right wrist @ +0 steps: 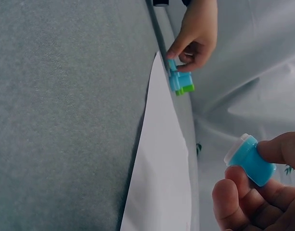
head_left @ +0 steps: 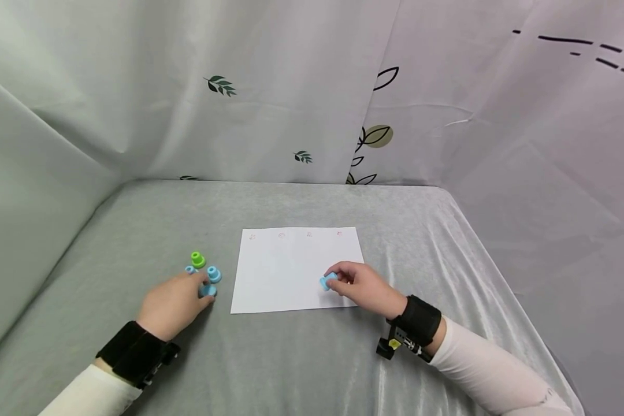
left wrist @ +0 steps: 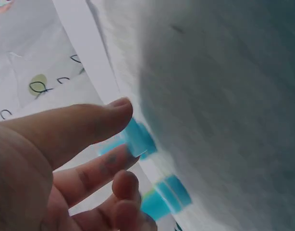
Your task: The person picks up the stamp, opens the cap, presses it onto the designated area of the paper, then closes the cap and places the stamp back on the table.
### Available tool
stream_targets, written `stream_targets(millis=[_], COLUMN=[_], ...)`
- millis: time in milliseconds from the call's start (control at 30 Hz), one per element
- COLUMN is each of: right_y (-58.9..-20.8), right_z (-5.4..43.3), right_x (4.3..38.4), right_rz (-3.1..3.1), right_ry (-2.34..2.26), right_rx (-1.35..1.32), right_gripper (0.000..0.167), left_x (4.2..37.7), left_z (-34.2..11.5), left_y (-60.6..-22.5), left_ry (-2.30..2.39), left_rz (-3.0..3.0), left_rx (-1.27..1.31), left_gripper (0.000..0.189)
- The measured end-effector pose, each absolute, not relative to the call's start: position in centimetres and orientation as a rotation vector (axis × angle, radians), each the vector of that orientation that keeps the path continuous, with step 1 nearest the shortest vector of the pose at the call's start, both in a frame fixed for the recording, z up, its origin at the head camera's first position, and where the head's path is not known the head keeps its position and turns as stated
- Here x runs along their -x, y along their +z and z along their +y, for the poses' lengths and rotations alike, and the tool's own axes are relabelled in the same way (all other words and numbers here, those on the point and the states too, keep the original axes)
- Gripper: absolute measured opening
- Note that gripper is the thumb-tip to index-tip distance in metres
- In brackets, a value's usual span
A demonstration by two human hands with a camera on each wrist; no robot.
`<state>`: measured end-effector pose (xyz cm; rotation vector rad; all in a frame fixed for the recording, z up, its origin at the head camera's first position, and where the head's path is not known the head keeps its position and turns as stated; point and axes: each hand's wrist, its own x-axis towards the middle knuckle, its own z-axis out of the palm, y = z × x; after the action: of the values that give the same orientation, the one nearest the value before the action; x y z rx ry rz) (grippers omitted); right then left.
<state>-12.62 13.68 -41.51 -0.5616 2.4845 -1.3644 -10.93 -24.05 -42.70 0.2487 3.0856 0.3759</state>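
In the head view, my right hand (head_left: 364, 286) pinches a small blue stamp (head_left: 326, 282) between thumb and fingers, above the right part of a white sheet of paper (head_left: 281, 277). The right wrist view shows that stamp (right wrist: 253, 163) tilted, with a pale rim at one end. Left of the paper, my left hand (head_left: 173, 303) has its thumb and fingers about another blue stamp (head_left: 208, 290) on the table; the left wrist view shows this stamp (left wrist: 140, 138) between thumb and finger. Close by stand a green stamp (head_left: 198, 260) and a further blue stamp (head_left: 214, 274). One more blue stamp (head_left: 190, 269) is partly hidden behind the left hand.
Small red marks (head_left: 282, 235) run in a row along the paper's far edge. A grey cloth (head_left: 291, 358) covers the table. Pale curtains with leaf prints (head_left: 291, 86) hang behind and at the sides. Each wrist wears a black strap (head_left: 421, 320).
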Motion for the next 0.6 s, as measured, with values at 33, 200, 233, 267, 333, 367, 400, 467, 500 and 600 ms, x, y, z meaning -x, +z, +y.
stream_targets(millis=[33,200,233,267,333,367,400,467,500,600], right_y=[-41.5,-41.4,-41.4,-41.4,-41.5,-41.5,-41.5,-41.5,-41.5,-41.4], right_z=[13.7,13.4,13.2,13.0,12.4,12.1,11.7,11.0,10.6,9.3], right_x=[12.6,12.6,12.6,12.7,12.7,12.7,12.7,12.5,12.5,12.3], right_rz=[2.485,2.515,2.517,2.516,2.512,2.506,2.502,2.499,2.496,2.459], right_ry=[-1.365,-1.355,-1.357,-1.359,-1.369,-1.377,-1.383,-1.39,-1.398,-1.43], right_rx=[0.561,0.573,0.584,0.591,0.605,0.612,0.623,0.632,0.645,0.68], right_gripper=[0.013,0.012,0.013,0.013,0.013,0.013,0.012,0.011,0.012,0.013], left_x=[10.8,10.3,10.2,10.3,10.3,10.4,10.4,10.5,10.5,10.5], left_z=[-23.8,-22.0,-21.6,-21.2,-20.2,-19.6,-19.1,-18.1,-17.6,-16.2], left_y=[-42.6,-41.6,-41.4,-41.3,-41.2,-41.1,-41.1,-41.1,-41.1,-40.9], left_ry=[0.396,0.491,0.51,0.533,0.579,0.596,0.614,0.631,0.635,0.648], left_rz=[3.113,3.202,3.205,3.207,3.204,3.202,3.198,3.19,3.181,3.158], left_rx=[-0.262,-0.345,-0.367,-0.388,-0.423,-0.447,-0.474,-0.512,-0.525,-0.57], left_gripper=[0.024,0.028,0.027,0.026,0.027,0.027,0.028,0.029,0.029,0.028])
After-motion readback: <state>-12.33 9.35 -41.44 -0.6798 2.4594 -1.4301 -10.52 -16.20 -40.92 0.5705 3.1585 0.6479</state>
